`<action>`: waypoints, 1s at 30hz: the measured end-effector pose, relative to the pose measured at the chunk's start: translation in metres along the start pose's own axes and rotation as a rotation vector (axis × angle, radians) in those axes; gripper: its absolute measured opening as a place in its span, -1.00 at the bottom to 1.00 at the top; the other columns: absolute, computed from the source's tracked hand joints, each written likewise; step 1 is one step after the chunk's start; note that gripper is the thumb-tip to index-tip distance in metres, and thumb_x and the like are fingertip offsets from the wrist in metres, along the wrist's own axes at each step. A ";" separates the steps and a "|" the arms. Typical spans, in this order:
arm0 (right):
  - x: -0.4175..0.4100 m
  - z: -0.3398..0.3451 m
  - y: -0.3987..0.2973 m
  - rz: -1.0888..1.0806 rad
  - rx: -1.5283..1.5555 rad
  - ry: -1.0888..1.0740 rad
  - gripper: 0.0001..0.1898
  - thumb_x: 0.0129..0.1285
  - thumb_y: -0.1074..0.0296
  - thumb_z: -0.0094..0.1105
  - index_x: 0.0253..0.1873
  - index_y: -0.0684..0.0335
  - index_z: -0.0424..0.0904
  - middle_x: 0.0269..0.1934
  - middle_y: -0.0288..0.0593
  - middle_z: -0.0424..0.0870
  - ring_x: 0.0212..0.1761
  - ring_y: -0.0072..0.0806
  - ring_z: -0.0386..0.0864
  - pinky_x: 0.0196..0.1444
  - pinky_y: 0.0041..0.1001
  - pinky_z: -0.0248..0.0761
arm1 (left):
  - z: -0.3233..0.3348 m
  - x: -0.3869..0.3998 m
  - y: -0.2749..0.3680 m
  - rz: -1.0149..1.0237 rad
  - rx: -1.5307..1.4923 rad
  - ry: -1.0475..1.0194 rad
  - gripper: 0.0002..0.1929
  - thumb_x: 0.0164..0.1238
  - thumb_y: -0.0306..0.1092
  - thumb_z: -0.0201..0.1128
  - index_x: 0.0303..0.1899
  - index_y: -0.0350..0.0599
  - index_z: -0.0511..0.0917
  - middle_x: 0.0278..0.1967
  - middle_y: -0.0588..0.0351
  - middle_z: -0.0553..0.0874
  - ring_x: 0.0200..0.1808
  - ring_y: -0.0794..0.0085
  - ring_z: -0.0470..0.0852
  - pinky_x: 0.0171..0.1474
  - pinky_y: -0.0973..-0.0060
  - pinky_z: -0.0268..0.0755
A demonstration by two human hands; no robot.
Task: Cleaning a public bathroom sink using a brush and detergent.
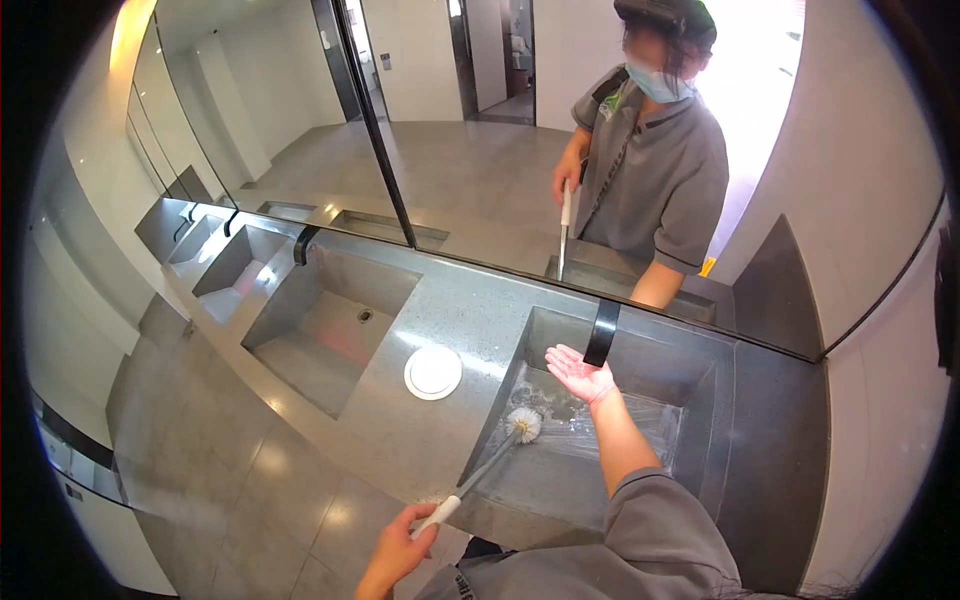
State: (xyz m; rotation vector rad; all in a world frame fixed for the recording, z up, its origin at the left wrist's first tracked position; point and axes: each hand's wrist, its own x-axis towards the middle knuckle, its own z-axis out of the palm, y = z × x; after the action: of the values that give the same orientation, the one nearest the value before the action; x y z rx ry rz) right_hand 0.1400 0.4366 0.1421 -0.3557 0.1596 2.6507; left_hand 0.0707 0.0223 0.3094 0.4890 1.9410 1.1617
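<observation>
My left hand (401,544) grips the white handle of a long-handled round brush (487,465). The brush's white bristle head (523,425) rests in a grey stone-like sink basin (517,487). Under the black faucet (602,332) my right hand (581,375) is held palm up, fingers extended, with nothing in it. Wet streaks and whitish foam or water (540,394) cover part of the basin floor near the brush head.
A round white-rimmed lid (433,372) is set in the grey counter (390,435). More sink basins (330,322) with black faucets run to the left. A wall mirror (495,187) behind the counter reflects the person. A pale wall (877,450) stands at the right.
</observation>
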 end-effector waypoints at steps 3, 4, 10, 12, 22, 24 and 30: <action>0.002 -0.013 -0.007 0.034 -0.051 -0.047 -0.31 0.15 -0.03 -0.35 0.18 0.50 -0.01 0.22 0.19 0.00 0.26 -0.03 -0.02 0.24 -0.14 -0.12 | -0.009 -0.006 0.020 -0.020 0.091 0.019 -0.68 0.08 -0.33 0.11 -0.08 -0.15 0.41 -0.29 0.10 0.58 -0.54 0.58 0.53 -0.54 0.64 0.39; 0.003 -0.013 -0.006 0.058 -0.051 -0.048 -0.32 0.15 -0.02 -0.34 0.19 0.50 -0.03 0.22 0.18 -0.02 0.27 -0.03 -0.04 0.25 -0.15 -0.14 | -0.011 -0.007 0.024 0.023 0.103 0.036 -0.67 0.08 -0.33 0.10 -0.07 -0.16 0.41 -0.29 0.10 0.58 -0.55 0.57 0.53 -0.53 0.63 0.38; 0.014 -0.018 -0.012 0.084 -0.063 0.070 -0.33 0.16 0.03 -0.34 0.21 0.50 -0.11 0.25 0.17 -0.13 0.30 -0.05 -0.14 0.27 -0.13 -0.24 | -0.015 -0.009 0.017 0.074 0.179 0.006 -0.66 0.11 -0.31 0.08 -0.05 -0.18 0.39 -0.35 0.08 0.59 -0.59 0.54 0.53 -0.52 0.62 0.37; 0.008 -0.006 -0.007 0.111 -0.024 -0.021 -0.33 0.16 0.03 -0.35 0.21 0.50 -0.10 0.25 0.17 -0.13 0.30 -0.05 -0.14 0.27 -0.13 -0.25 | -0.015 -0.010 0.012 0.101 0.213 -0.002 -0.66 0.11 -0.30 0.07 -0.05 -0.18 0.39 -0.39 0.08 0.60 -0.61 0.53 0.53 -0.52 0.62 0.37; 0.009 0.000 0.001 0.172 -0.189 0.028 -0.34 0.21 0.04 -0.32 0.22 0.48 -0.14 0.26 0.15 -0.14 0.30 -0.06 -0.14 0.27 -0.16 -0.20 | -0.026 -0.010 0.015 0.045 0.370 -0.042 -0.71 0.12 -0.40 0.05 -0.08 -0.18 0.42 -0.44 0.11 0.57 -0.53 0.57 0.51 -0.50 0.61 0.41; 0.010 -0.011 -0.014 0.081 -0.132 0.213 -0.36 0.21 0.07 -0.30 0.22 0.47 -0.14 0.25 0.14 -0.10 0.29 -0.06 -0.09 0.26 -0.16 -0.17 | -0.024 -0.014 0.027 0.077 0.391 -0.044 -0.72 0.12 -0.40 0.05 -0.09 -0.17 0.43 -0.46 0.12 0.56 -0.54 0.57 0.51 -0.51 0.61 0.40; -0.016 0.024 -0.009 -0.116 0.008 -0.078 -0.42 0.22 0.01 -0.35 0.13 0.45 0.11 0.12 0.17 0.19 0.17 -0.01 0.15 0.19 -0.13 0.00 | -0.020 -0.022 0.046 0.056 0.389 -0.029 -0.73 0.11 -0.41 0.04 -0.11 -0.16 0.44 -0.54 0.12 0.53 -0.60 0.56 0.50 -0.52 0.61 0.39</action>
State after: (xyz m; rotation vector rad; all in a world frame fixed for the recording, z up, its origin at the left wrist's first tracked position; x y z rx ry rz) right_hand 0.1531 0.4417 0.1687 -0.2505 0.1210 2.5441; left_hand 0.0647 0.0189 0.3637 0.7632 2.1471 0.8028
